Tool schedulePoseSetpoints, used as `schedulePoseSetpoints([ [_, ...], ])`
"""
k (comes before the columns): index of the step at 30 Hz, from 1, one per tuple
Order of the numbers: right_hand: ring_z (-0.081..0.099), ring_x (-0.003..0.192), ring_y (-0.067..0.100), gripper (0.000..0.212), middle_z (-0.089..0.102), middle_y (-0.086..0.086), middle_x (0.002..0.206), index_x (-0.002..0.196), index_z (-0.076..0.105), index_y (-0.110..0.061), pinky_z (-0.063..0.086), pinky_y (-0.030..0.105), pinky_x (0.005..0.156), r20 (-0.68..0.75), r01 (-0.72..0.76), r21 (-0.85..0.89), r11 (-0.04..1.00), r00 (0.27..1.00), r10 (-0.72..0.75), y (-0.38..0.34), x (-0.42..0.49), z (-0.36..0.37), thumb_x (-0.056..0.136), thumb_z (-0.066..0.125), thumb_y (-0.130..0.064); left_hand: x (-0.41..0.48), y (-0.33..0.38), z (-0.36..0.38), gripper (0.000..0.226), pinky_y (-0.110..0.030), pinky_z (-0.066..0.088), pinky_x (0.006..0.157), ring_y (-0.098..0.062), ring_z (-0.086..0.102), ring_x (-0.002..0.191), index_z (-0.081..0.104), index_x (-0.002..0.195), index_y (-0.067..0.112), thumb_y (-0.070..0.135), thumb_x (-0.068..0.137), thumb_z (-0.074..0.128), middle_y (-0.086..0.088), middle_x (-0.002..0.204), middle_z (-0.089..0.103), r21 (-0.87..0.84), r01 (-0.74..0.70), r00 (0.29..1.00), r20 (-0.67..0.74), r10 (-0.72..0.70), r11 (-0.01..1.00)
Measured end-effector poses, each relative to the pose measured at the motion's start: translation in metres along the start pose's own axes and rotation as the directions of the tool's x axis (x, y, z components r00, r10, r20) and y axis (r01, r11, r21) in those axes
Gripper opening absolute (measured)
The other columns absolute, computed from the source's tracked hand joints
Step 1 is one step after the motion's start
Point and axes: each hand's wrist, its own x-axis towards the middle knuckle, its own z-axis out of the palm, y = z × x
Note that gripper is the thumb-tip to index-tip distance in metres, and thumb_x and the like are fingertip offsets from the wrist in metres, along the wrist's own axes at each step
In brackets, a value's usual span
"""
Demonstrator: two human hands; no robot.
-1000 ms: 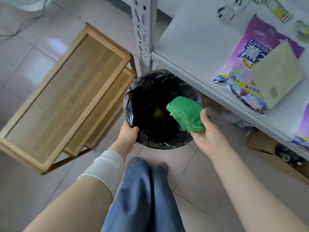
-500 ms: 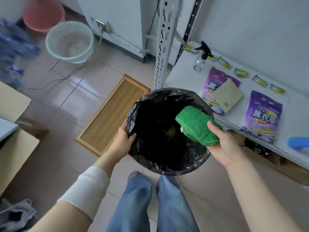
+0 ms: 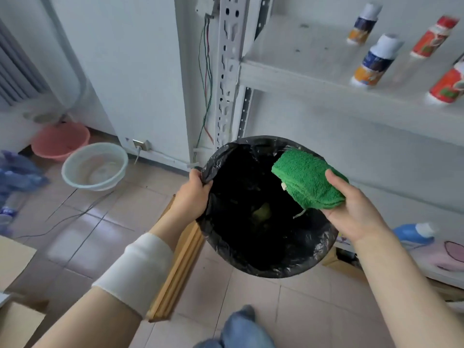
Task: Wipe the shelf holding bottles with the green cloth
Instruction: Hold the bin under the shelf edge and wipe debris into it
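The folded green cloth (image 3: 310,182) is pinched between thumb and fingers of the right hand (image 3: 351,214), over the rim of the black-lined bin (image 3: 253,263); that rim is gripped by the curled fingers of the left hand (image 3: 190,194). The shelf (image 3: 301,54) is probably best wiped from back to front edge, the bin held beneath and the bottles (image 3: 375,62) shifted aside. Bottle labels are too blurred to be read

Storeroom: slotted metal shelving (image 3: 227,71), floor basins (image 3: 95,167).
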Motion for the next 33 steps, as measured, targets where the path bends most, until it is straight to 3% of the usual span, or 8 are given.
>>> schedulePoseSetpoints([
  [7, 0.073, 0.076, 0.015, 0.012, 0.076, 0.006, 0.084, 0.067, 0.077, -0.011, 0.057, 0.023, 0.057, 0.049, 0.014, 0.049, 0.999, 0.999, -0.016, -0.054, 0.008, 0.01, 0.06, 0.069, -0.015, 0.043, 0.051, -0.002, 0.02, -0.04, 0.042, 0.074, -0.037, 0.055, 0.091, 0.034, 0.094, 0.013, 0.034, 0.097, 0.036, -0.017, 0.099, 0.059, 0.292, -0.127, 0.991, 0.009, 0.131, 0.948],
  [11, 0.072, 0.082, 0.018, 0.059, 0.075, 0.009, 0.09, 0.074, 0.077, -0.008, 0.059, 0.028, 0.062, 0.107, 0.021, 0.072, 0.997, 0.994, -0.028, -0.083, 0.028, 0.007, 0.018, 0.093, -0.019, 0.068, 0.073, -0.005, 0.028, -0.045, 0.047, 0.082, -0.04, 0.057, 0.095, 0.042, 0.105, 0.01, 0.036, 0.097, 0.036, -0.019, 0.103, 0.062, 0.352, -0.163, 0.985, 0.001, 0.173, 0.922],
  [13, 0.072, 0.085, 0.019, 0.06, 0.074, 0.01, 0.094, 0.077, 0.077, -0.007, 0.059, 0.031, 0.066, 0.116, 0.031, 0.077, 0.997, 0.993, -0.04, -0.097, 0.038, 0.008, 0.02, 0.093, -0.019, 0.081, 0.082, -0.008, 0.029, -0.046, 0.047, 0.083, -0.039, 0.058, 0.093, 0.043, 0.101, 0.011, 0.038, 0.096, 0.035, -0.018, 0.1, 0.063, 0.349, -0.183, 0.981, 0.009, 0.192, 0.919],
  [17, 0.072, 0.085, 0.018, 0.03, 0.075, 0.008, 0.092, 0.075, 0.077, -0.008, 0.059, 0.031, 0.067, 0.126, 0.084, 0.108, 0.991, 0.987, -0.097, -0.123, 0.058, 0.018, 0.046, 0.076, -0.018, 0.103, 0.099, -0.012, 0.026, -0.045, 0.047, 0.082, -0.037, 0.056, 0.089, 0.039, 0.092, 0.013, 0.038, 0.096, 0.035, -0.015, 0.093, 0.058, 0.332, -0.202, 0.979, 0.052, 0.196, 0.922],
  [21, 0.068, 0.099, 0.024, 0.061, 0.071, 0.012, 0.106, 0.087, 0.076, -0.006, 0.055, 0.042, 0.081, 0.153, 0.071, 0.116, 0.991, 0.984, -0.089, -0.136, 0.078, 0.026, 0.028, 0.09, -0.017, 0.119, 0.102, -0.008, 0.025, -0.041, 0.042, 0.077, -0.036, 0.056, 0.089, 0.038, 0.092, 0.011, 0.036, 0.097, 0.035, -0.015, 0.095, 0.059, 0.318, -0.19, 0.981, 0.102, 0.165, 0.929],
  [25, 0.068, 0.097, 0.026, 0.06, 0.071, 0.014, 0.106, 0.087, 0.075, -0.005, 0.058, 0.041, 0.07, 0.12, 0.07, 0.127, 0.989, 0.989, -0.085, -0.139, 0.092, 0.036, 0.029, 0.088, -0.013, 0.136, 0.101, -0.008, 0.023, -0.033, 0.035, 0.071, -0.034, 0.054, 0.095, 0.042, 0.095, 0.009, 0.031, 0.097, 0.037, -0.019, 0.109, 0.058, 0.262, -0.182, 0.973, 0.184, 0.136, 0.948],
  [29, 0.072, 0.086, 0.021, 0.019, 0.074, 0.009, 0.093, 0.071, 0.077, -0.009, 0.058, 0.033, 0.062, 0.06, 0.109, 0.101, 0.989, 0.992, -0.115, -0.141, 0.101, 0.049, 0.056, 0.067, -0.014, 0.148, 0.101, -0.012, 0.028, -0.031, 0.038, 0.074, -0.029, 0.054, 0.095, 0.042, 0.105, 0.006, 0.032, 0.096, 0.041, -0.014, 0.108, 0.056, 0.16, -0.133, 0.962, 0.257, 0.089, 0.978],
  [33, 0.071, 0.09, 0.02, 0.029, 0.074, 0.008, 0.097, 0.073, 0.077, -0.009, 0.058, 0.033, 0.064, 0.034, 0.124, 0.112, 0.986, 0.991, -0.128, -0.144, 0.11, 0.053, 0.045, 0.069, -0.014, 0.16, 0.094, -0.016, 0.032, -0.039, 0.048, 0.091, -0.027, 0.057, 0.106, 0.042, 0.114, 0.006, 0.03, 0.093, 0.05, -0.012, 0.115, 0.057, -0.052, -0.003, 0.93, 0.367, 0.022, 0.999],
])
